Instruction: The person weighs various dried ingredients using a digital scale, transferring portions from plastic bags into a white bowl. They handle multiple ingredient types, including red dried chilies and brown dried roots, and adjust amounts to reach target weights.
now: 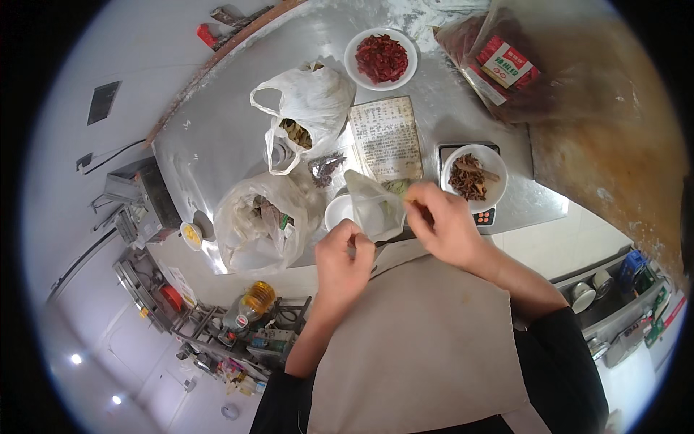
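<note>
Both of my hands pinch the edges of a small translucent plastic bag (377, 214) near the table's front edge. My left hand (344, 260) grips its near left side, and my right hand (447, 225) grips its right side. Pale green dried matter (398, 187) shows in the bag beside my right fingertips. Partly behind the bag stands a small white bowl (339, 211). To the right, a white bowl of star anise and bark-like spices (470, 179) rests on a digital kitchen scale (485, 217). An open handwritten notebook (386, 138) lies beyond the bag.
On the steel table (217, 135) are a white carrier bag of dried leaves (314, 103), an open clear bag of packets (260, 228), a small packet of dark spice (325, 168) and a bowl of dried red chillies (380, 59). A large chilli bag (499, 65) lies across a wooden board (602, 163).
</note>
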Motion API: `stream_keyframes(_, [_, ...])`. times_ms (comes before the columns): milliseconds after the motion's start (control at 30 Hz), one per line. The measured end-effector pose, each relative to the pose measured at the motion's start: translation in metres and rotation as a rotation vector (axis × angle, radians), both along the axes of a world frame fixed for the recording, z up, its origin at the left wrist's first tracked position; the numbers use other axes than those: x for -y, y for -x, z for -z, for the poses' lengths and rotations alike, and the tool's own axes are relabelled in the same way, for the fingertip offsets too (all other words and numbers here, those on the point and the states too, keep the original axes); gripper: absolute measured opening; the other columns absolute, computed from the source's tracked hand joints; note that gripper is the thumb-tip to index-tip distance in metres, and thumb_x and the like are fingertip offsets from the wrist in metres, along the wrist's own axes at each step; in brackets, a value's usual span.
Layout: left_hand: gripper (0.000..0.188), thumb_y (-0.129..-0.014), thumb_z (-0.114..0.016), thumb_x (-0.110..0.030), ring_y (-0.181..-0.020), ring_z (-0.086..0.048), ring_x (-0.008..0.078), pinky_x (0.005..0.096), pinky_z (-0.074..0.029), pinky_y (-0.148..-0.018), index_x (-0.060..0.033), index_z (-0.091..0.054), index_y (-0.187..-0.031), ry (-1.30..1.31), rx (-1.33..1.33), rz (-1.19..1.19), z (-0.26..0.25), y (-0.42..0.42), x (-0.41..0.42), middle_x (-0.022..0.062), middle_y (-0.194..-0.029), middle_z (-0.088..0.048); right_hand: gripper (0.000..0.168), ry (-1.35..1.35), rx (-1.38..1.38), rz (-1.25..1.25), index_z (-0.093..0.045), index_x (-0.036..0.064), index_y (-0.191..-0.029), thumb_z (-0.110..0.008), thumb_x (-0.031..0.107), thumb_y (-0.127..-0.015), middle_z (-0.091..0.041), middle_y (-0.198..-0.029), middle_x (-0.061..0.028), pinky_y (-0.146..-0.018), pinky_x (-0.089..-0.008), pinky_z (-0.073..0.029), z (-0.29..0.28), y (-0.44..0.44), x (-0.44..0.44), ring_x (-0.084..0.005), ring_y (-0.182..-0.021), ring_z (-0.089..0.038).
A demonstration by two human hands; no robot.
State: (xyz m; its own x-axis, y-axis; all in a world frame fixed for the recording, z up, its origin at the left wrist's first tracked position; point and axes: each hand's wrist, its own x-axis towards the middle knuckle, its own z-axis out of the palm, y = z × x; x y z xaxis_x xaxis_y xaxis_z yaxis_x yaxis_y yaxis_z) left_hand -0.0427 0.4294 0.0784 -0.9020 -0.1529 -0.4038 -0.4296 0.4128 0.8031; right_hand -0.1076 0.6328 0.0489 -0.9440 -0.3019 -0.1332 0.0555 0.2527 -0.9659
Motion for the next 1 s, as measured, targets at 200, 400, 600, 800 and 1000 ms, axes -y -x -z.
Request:
stream_keyframes(200, [0.019, -0.098, -0.049, 0.001, -0.067, -0.065, 0.0088, 0.0245, -0.054, -0.058, -0.0011, -0.053, -0.079, -0.323, 0.098, -0.193, -0.017, -0.014, -0.008, 0.002, -0.073, -0.06, 0.035, -0.202, -0.235, -0.477, -0.065, 0.01, -0.12, -0.073, 0.023, -0.088, -0.058, -0.074, -0.0095, -0.061, -0.0393, -0.054, -0.028, -0.032, -0.012, -0.0297, -0.064, -0.062])
stream_keyframes(400, [0.02, -0.096, -0.047, 0.003, -0.062, -0.062, 0.0121, 0.0273, -0.053, -0.059, -0.0018, -0.051, -0.078, -0.47, 0.132, -0.203, -0.027, -0.029, -0.016, 0.0043, -0.072, -0.058, 0.028, -0.303, -0.319, -0.478, -0.066, 0.01, -0.109, -0.073, 0.029, -0.089, -0.058, -0.096, -0.0103, -0.07, -0.0396, -0.055, -0.039, -0.056, -0.027, -0.0276, -0.082, -0.064])
stream_keyframes(600, [0.021, -0.1, -0.043, -0.011, -0.071, -0.062, 0.0174, 0.0313, -0.052, -0.07, -0.0013, -0.054, -0.086, -0.604, -0.045, -0.041, -0.008, -0.036, -0.006, 0.0089, -0.079, -0.06, 0.017, -0.315, -0.429, -0.374, -0.06, 0.009, -0.088, -0.073, 0.017, -0.081, -0.054, -0.102, -0.0114, -0.074, -0.0397, -0.055, -0.043, -0.082, -0.038, -0.0279, -0.087, -0.063])
stream_keyframes(800, [0.042, -0.104, -0.043, -0.029, -0.11, -0.062, 0.0234, 0.0353, -0.048, -0.097, 0.0039, -0.061, -0.123, -0.441, -0.074, 0.014, 0.029, -0.036, -0.033, 0.0146, -0.118, -0.066, 0.014, -0.138, -0.395, -0.324, -0.06, 0.005, -0.085, -0.07, 0.015, -0.086, -0.052, -0.098, -0.0118, -0.072, -0.0402, -0.054, -0.055, -0.099, -0.042, -0.0277, -0.085, -0.064])
stream_keyframes(1000, [0.058, -0.11, -0.034, -0.042, -0.118, -0.063, 0.0263, 0.0374, -0.047, -0.105, 0.0039, -0.057, -0.137, -0.659, 0.138, 0.207, 0.044, -0.043, -0.048, 0.0182, -0.125, -0.068, 0.019, -0.07, -0.424, -0.149, -0.056, 0.003, -0.082, -0.073, 0.012, -0.084, -0.052, -0.091, -0.0108, -0.064, -0.039, -0.052, -0.043, -0.102, -0.048, -0.0276, -0.074, -0.061])
